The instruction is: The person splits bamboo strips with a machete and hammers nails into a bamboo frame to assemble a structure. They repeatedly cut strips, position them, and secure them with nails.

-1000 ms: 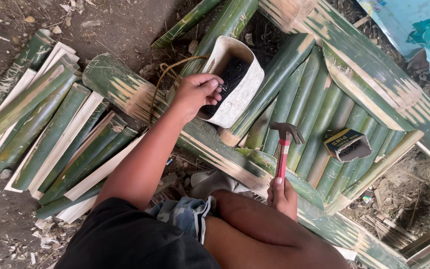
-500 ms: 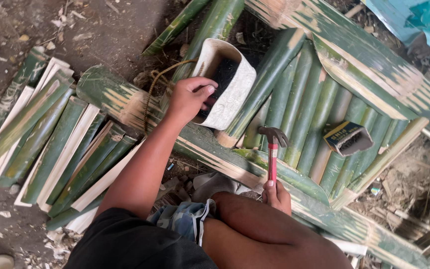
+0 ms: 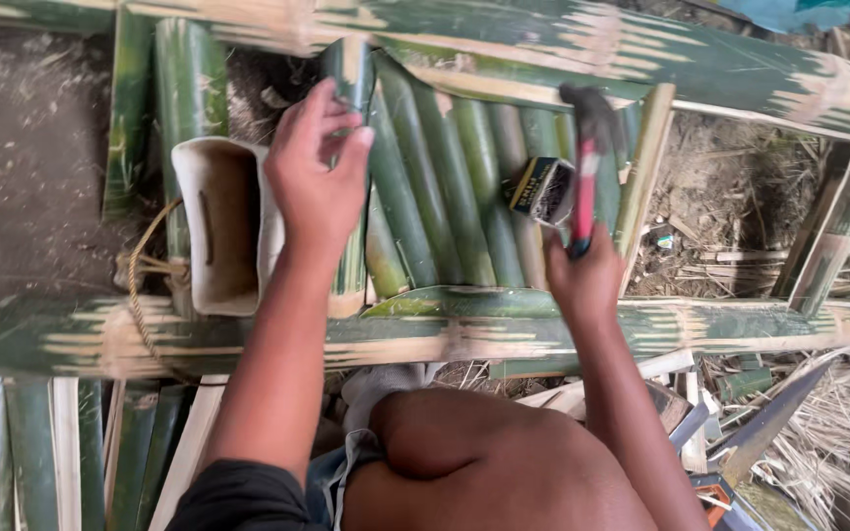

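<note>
The left hand (image 3: 322,167) has left the white fabric pouch (image 3: 223,226) it was reaching into a second ago and now pinches something small, too tiny to tell, at the top of a green split bamboo slat (image 3: 354,147). The right hand (image 3: 582,280) has lifted the red-handled hammer (image 3: 584,167), its fingers closed around the grip, beside a small yellow-and-black box (image 3: 543,192) lying on the slats.

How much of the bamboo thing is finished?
Done: several green slats lie side by side across the frame rails. In hand: the left hand pinches a slat's top end while the right hand holds a hammer. Left: open gaps right of the slats.
</note>
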